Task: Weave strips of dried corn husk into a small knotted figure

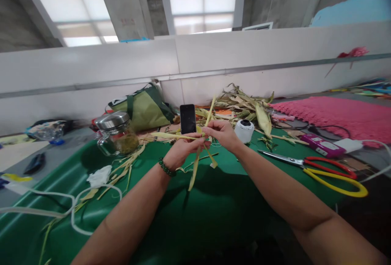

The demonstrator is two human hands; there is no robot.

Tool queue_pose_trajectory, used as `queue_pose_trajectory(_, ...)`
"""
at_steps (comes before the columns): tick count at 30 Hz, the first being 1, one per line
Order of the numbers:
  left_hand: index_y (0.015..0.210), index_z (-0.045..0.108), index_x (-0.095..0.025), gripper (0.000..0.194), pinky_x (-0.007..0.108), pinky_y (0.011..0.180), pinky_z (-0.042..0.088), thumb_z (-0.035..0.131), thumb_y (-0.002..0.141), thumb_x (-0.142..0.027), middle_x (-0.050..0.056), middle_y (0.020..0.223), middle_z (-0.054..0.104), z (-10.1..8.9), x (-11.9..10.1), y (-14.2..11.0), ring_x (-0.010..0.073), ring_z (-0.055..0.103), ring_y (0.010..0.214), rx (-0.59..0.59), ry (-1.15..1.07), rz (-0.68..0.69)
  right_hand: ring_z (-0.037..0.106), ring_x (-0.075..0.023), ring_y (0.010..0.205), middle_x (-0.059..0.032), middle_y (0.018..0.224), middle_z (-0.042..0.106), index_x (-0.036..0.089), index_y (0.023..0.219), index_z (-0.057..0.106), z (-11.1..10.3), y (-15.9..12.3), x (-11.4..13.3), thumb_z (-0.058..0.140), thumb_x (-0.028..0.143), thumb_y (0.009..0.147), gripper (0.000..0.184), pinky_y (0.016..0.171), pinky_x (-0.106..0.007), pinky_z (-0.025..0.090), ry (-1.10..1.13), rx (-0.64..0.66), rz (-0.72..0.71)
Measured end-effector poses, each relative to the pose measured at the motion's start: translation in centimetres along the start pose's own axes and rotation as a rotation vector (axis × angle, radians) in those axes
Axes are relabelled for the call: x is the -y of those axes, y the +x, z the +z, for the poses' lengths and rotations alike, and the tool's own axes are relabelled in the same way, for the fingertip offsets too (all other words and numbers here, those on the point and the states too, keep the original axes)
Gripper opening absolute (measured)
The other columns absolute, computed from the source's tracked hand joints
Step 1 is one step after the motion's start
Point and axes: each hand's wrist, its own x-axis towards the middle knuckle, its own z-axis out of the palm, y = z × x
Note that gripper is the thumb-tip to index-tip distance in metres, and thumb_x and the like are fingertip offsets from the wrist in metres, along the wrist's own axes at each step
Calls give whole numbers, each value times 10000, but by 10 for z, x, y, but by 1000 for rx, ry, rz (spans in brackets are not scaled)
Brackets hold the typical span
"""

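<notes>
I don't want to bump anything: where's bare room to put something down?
The biggest bare patch of green cover is between the left forearm and right forearm, nearer than the dangling strips. A thin one lies between the right forearm and scissors. Crowded spots: the back, by the phone and husk pile, and the left, by the glass jar.

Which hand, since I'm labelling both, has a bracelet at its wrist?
The left hand; a green bracelet circles its wrist. The right hand has none.

Pale yellow-green husk strips (194,171), dark green bracelet (165,168), black phone (187,119), two-tone green bag (146,112), deep green sheet (214,212), red-and-yellow-handled scissors (301,162), bright pink cloth (332,110)
</notes>
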Motion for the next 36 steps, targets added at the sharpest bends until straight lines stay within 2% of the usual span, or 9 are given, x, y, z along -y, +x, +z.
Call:
queue_pose_trajectory(3, 808, 718, -144, 311, 286, 683, 503, 760, 635, -399, 66, 760, 732, -2, 1, 2, 195, 669, 738, -127, 71, 11, 437, -77, 475, 44, 514, 504, 178, 605, 512, 4, -1, -1, 678, 508, 684, 378, 470, -227, 353, -53, -15, 58)
queue_pose_trajectory(8, 784, 712, -152, 324, 252, 593, 484, 763, 606, -418, 26, 705, 701, -10, -5, 5, 145, 622, 618, -259, 97, 107, 584, -115, 523, 16, 581, 633, 175, 729, 567, 8, -6, -1, 747, 433, 625, 331, 531, -243, 477, 25, 330, 264)
queue_pose_trajectory(14, 638, 694, -146, 168, 242, 561, 474, 762, 618, -299, -1, 529, 622, -13, -13, 3, 119, 570, 527, -233, 199, 92, 520, -86, 460, 20, 506, 579, 158, 611, 590, -5, -4, 5, 642, 402, 739, 281, 456, -205, 408, -135, 338, 105)
queue_pose_trajectory(19, 640, 676, -136, 231, 252, 544, 463, 803, 570, -316, 5, 540, 623, -15, -15, 2, 110, 553, 497, -165, 142, -8, 507, -91, 465, 11, 514, 578, 156, 607, 597, -18, 0, 1, 588, 371, 794, 285, 456, -207, 376, -285, 418, 38)
queue_pose_trajectory(21, 651, 676, -136, 237, 265, 556, 472, 807, 560, -311, 14, 552, 633, -14, -15, 2, 120, 562, 508, -173, 156, -31, 523, -105, 498, -1, 550, 602, 159, 644, 634, -20, 1, -2, 591, 373, 804, 271, 484, -219, 380, -395, 345, -30)
queue_pose_trajectory(25, 572, 655, -155, 153, 284, 552, 467, 739, 618, -274, 12, 506, 599, -7, -2, 4, 141, 544, 502, -224, 329, 35, 558, -139, 634, -20, 659, 639, 182, 813, 696, -9, -6, -2, 676, 409, 762, 234, 616, -249, 409, -606, 12, -321)
queue_pose_trajectory(28, 459, 587, -167, 193, 298, 566, 456, 710, 600, -214, 25, 498, 576, 1, 15, 8, 181, 555, 562, -108, 486, 144, 522, -126, 564, 13, 597, 592, 198, 979, 680, 9, -16, 3, 698, 453, 736, 353, 578, -238, 388, -622, 112, -398)
queue_pose_trajectory(30, 431, 548, -174, 218, 300, 595, 459, 683, 602, -185, 32, 521, 584, 4, 23, 11, 195, 569, 616, -109, 494, 169, 499, -114, 536, 22, 577, 563, 205, 885, 671, 18, -22, 5, 632, 389, 798, 207, 558, -229, 375, -600, 159, -438)
queue_pose_trajectory(36, 451, 577, -144, 241, 211, 456, 377, 616, 666, -247, -10, 414, 535, -3, 15, 14, 98, 472, 424, -207, 366, 129, 471, -99, 500, 19, 608, 550, 207, 704, 527, 17, -30, 12, 550, 208, 734, 38, 516, -227, 395, -444, 5, -433)
